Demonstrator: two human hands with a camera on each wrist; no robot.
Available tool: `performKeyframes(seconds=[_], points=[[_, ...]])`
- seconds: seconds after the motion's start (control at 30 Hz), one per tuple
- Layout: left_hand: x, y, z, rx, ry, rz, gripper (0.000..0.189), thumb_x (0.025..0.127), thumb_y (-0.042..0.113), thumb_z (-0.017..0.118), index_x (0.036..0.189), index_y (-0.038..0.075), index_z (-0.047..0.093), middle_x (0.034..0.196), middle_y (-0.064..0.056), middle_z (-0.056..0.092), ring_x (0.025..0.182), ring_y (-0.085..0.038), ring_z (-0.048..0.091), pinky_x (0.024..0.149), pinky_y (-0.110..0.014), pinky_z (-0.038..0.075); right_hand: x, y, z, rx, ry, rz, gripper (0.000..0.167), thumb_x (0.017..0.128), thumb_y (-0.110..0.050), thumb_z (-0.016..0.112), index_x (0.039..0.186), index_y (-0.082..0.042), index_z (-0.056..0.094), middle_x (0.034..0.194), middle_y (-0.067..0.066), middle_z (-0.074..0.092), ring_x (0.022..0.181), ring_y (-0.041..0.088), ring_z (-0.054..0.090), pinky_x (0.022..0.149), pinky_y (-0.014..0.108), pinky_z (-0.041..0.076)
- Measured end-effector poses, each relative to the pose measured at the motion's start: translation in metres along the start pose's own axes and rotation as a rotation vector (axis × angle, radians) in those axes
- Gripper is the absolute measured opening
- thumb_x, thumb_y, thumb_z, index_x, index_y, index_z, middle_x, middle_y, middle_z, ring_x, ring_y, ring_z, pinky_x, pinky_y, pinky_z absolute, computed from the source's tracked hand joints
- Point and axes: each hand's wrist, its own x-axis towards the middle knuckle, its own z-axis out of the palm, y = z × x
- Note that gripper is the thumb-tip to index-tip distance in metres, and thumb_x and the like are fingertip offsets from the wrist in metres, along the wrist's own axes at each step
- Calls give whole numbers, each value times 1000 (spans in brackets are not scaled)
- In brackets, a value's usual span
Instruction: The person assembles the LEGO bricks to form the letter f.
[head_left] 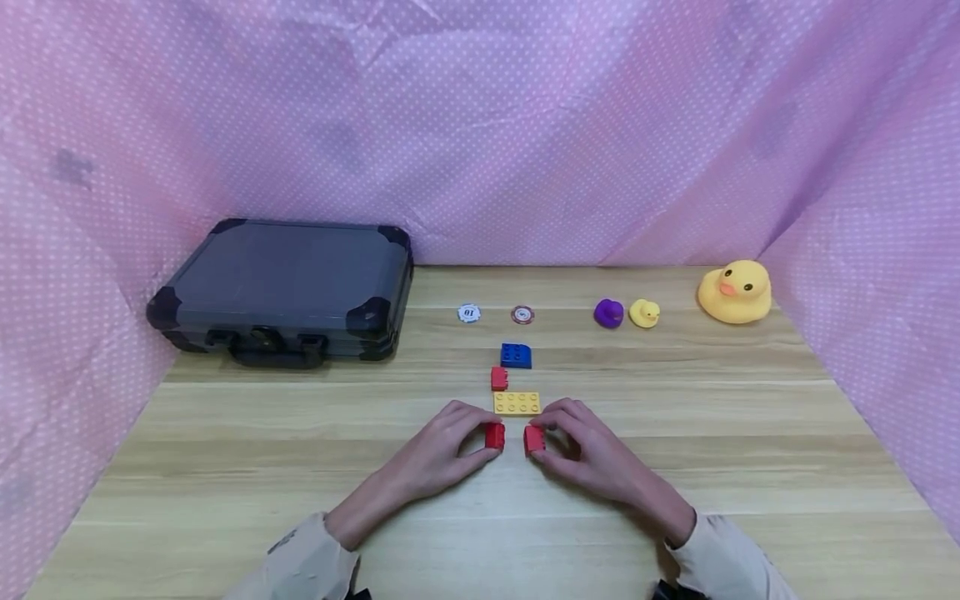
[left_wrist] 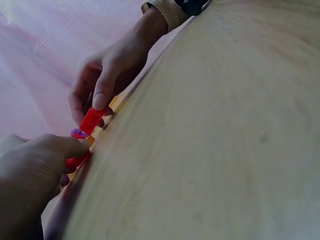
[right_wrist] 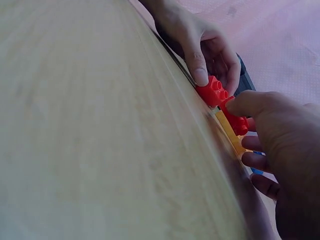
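Observation:
In the head view my left hand (head_left: 447, 443) pinches a red toy brick (head_left: 494, 436) between thumb and fingertips. My right hand (head_left: 587, 447) grips a second red brick (head_left: 533, 439) the same way, a small gap away from the first. The right wrist view shows round studs on the left hand's red brick (right_wrist: 215, 91), facing toward the right hand. Just beyond both hands lies a yellow brick (head_left: 517, 403) with two rows of studs. Behind it a third red brick (head_left: 499, 378) lies on its side, and farther back sits a blue brick (head_left: 516, 356) with one rounded corner.
A dark grey hard case (head_left: 285, 287) stands at the back left of the wooden table (head_left: 480, 533). Two poker chips, one blue-white (head_left: 468, 313) and one red-white (head_left: 522, 314), lie behind the bricks. A purple duck (head_left: 608, 313), a small yellow duck (head_left: 644, 313) and a large yellow duck (head_left: 735, 292) sit back right.

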Motion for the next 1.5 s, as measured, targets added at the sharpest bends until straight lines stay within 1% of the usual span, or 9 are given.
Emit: performKeyframes(seconds=[0.2, 0.3, 0.43, 0.6, 0.7, 0.83, 1.03, 1.3, 1.5], points=[[1, 0, 4, 6, 29, 8, 38, 96, 29, 78, 130, 15, 68, 122, 3, 69, 116, -12, 56, 97, -35, 51, 0, 0, -1, 13, 0, -11, 35, 94, -23, 79, 126, -24, 67, 121, -13, 60, 103, 11, 54, 84, 31, 51], [2, 2, 5, 23, 26, -8, 39, 96, 30, 77, 131, 16, 68, 121, 4, 69, 114, -11, 55, 94, -34, 52, 1, -1, -2, 12, -1, -16, 34, 94, -22, 80, 126, -24, 67, 120, -13, 61, 103, 10, 55, 85, 32, 51], [3, 4, 6, 48, 18, -16, 40, 97, 32, 76, 133, 16, 67, 120, 4, 70, 111, -11, 53, 90, -33, 52, 1, -3, -4, 11, -7, 2, 35, 93, -23, 80, 125, -25, 67, 120, -15, 61, 103, 10, 55, 86, 31, 51], [4, 4, 7, 73, 27, 2, 39, 96, 32, 77, 130, 16, 67, 122, 3, 66, 111, -13, 53, 92, -33, 50, 2, -5, -3, 34, -17, 9, 35, 93, -23, 80, 125, -26, 66, 117, -16, 61, 101, 10, 56, 84, 29, 52], [3, 3, 8, 74, 31, -9, 38, 96, 32, 77, 129, 15, 66, 120, 4, 64, 108, -13, 52, 91, -32, 49, 3, -6, -2, 54, -22, 0, 34, 94, -23, 79, 125, -25, 66, 116, -15, 62, 101, 10, 57, 85, 30, 52], [2, 3, 9, 64, 31, -27, 37, 95, 30, 79, 127, 16, 66, 120, 5, 63, 108, -12, 52, 92, -33, 49, 4, -7, -1, 72, -46, 24, 34, 96, -25, 78, 127, -23, 66, 117, -13, 63, 103, 10, 58, 88, 32, 53], [2, 3, 11, 75, 30, -25, 36, 94, 30, 79, 125, 17, 66, 121, 5, 62, 110, -13, 52, 95, -34, 49, 7, -11, -1, 70, -66, 53, 36, 96, -24, 77, 129, -18, 66, 119, -9, 64, 105, 10, 59, 90, 33, 54], [4, 3, 10, 63, 17, -39, 37, 94, 31, 80, 126, 17, 66, 121, 5, 62, 110, -14, 52, 95, -36, 49, 13, -17, 3, 48, -50, 0, 37, 95, -21, 78, 130, -17, 66, 120, -7, 64, 107, 11, 59, 91, 34, 55], [4, 2, 9, 59, 8, -52, 38, 94, 31, 79, 126, 18, 66, 121, 5, 62, 111, -14, 52, 96, -37, 48, 17, -17, 8, 26, -25, -52, 38, 93, -19, 80, 128, -16, 66, 118, -8, 65, 105, 9, 59, 89, 32, 55]])
